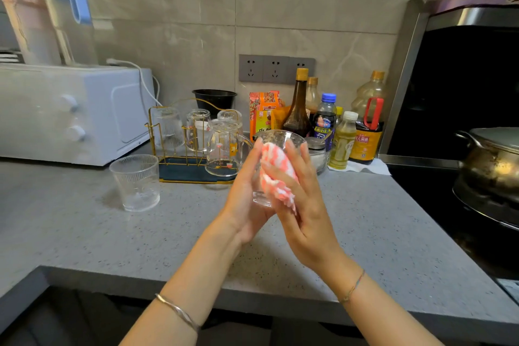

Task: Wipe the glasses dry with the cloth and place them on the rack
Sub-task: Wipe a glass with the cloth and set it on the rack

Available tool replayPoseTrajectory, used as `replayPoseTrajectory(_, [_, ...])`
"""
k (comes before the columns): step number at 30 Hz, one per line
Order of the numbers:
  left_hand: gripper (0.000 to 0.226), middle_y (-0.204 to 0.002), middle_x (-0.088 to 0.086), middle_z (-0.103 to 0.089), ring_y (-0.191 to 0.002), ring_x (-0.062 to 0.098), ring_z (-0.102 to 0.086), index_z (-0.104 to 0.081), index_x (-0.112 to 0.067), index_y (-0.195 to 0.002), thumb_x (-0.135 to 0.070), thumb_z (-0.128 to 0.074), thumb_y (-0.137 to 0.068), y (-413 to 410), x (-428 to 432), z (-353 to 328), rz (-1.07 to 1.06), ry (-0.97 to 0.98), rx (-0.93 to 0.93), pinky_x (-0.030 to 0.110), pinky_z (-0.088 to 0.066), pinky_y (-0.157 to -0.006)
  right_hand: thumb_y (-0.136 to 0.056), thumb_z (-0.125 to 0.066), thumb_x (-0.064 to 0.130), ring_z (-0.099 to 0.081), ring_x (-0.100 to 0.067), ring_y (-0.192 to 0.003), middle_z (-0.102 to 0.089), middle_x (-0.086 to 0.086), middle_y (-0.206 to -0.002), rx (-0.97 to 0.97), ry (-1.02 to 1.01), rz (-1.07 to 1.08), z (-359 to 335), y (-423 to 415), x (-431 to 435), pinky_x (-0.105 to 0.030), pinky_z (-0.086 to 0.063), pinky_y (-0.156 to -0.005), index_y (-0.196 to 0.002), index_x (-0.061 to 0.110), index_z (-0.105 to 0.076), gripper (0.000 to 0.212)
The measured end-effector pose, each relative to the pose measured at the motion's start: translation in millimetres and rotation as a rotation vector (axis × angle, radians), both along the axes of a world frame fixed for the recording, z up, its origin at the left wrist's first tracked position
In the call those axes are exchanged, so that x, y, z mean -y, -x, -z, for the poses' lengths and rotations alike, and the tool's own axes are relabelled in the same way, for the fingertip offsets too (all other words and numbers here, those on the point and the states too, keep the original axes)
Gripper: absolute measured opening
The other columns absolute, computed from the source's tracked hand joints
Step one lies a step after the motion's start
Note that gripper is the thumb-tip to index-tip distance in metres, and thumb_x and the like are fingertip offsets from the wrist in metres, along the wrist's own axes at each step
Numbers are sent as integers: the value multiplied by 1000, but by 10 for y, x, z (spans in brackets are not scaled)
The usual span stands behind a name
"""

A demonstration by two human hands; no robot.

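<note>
My left hand (247, 191) holds a clear glass (276, 137) above the counter, gripping its left side. My right hand (306, 205) presses a pink-and-white cloth (276, 174) against the glass's right side. A second ribbed glass (137, 178) stands upright on the counter to the left. Behind it is a gold wire rack (179, 161) with a dark tray, holding several upturned glasses and a clear glass pitcher (224, 146) at its right end.
A white toaster oven (70, 112) sits at the left with bottles on top. Sauce and oil bottles (337, 121) crowd the wall behind my hands, beside a small lidded jar (317, 154). A stove with a metal pot (491, 160) lies at the right. The grey counter's (168, 233) front edge is close.
</note>
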State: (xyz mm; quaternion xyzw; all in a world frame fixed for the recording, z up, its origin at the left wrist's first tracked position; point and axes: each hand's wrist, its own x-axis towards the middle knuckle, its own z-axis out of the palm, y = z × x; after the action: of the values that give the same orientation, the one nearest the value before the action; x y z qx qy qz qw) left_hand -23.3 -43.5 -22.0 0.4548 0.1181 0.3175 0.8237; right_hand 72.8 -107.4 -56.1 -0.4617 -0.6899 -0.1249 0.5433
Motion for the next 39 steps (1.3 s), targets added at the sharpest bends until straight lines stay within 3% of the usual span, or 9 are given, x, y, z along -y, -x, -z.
replayPoseTrajectory(7, [61,-123,12,-67,-104,26,-64,-65,-16,-125,-61,-57,-85,27,22,44,-21,-62,-73,48,-46,-100,-95,-34,57,-18,-15,-147,-20,7,-159,-276,51,-54,-289,-180,-59,-47,-26,-116,-152,30,-18,65])
replayPoseTrajectory(13, [71,-117,10,-68,-105,24,-63,-65,-13,-125,-65,-64,-76,23,62,97,53,15,-29,46,-42,-106,-90,-33,66,-39,-6,-136,-46,9,-144,-474,133,-115,-356,-198,-84,-43,-33,-114,-139,33,-40,59])
replayPoseTrajectory(17, [64,-116,9,-68,-97,21,-65,-69,-14,-118,-55,-73,-69,-3,71,94,-37,-3,-31,40,-51,-91,-93,-34,62,-28,-7,-142,-32,11,-153,-450,108,-114,-230,-145,-46,-43,-28,-117,-149,17,-29,72])
replayPoseTrajectory(19, [60,-111,8,-69,-92,21,-66,-69,-13,-119,-55,-67,-76,-18,71,100,-28,19,6,38,-51,-85,-94,-36,59,-22,-6,-144,-25,16,-156,-432,103,-129,-141,-72,-5,-46,-28,-116,-151,25,-20,69])
replayPoseTrajectory(23, [61,-115,10,-68,-104,25,-63,-72,-12,-114,-61,-63,-78,-9,29,99,19,106,82,42,-42,-104,-99,-32,50,-10,-21,-149,-13,14,-159,-176,38,-124,36,83,62,-57,-22,-115,-145,52,-17,49])
replayPoseTrajectory(27, [62,-123,10,-66,-114,25,-62,-72,-13,-116,-61,-64,-77,-3,7,122,69,92,94,43,-39,-110,-101,-31,45,-4,-21,-149,-7,19,-159,65,-16,5,52,-26,42,-61,-16,-115,-140,44,-36,39])
replayPoseTrajectory(32, [50,-95,7,-71,-86,22,-62,-79,-17,-89,-59,-55,-79,39,41,56,47,-21,34,39,-44,-77,-100,-33,45,-3,-19,-149,-5,22,-158,51,-50,50,-127,-40,16,-58,-13,-116,-138,39,-40,40])
replayPoseTrajectory(35, [53,-102,7,-71,-86,21,-63,-77,-17,-100,-59,-47,-88,63,48,43,71,-17,36,38,-46,-73,-97,-35,51,-8,-19,-149,-9,18,-159,-156,-25,-48,-170,-21,4,-54,-20,-117,-146,45,-23,51])
replayPoseTrajectory(39, [64,-113,11,-68,-94,22,-67,-70,-11,-115,-64,-45,-89,80,68,98,135,73,37,37,-54,-86,-95,-38,52,-22,-13,-145,-28,4,-156,-392,17,-99,-278,-113,-32,-35,-26,-117,-149,16,-27,66])
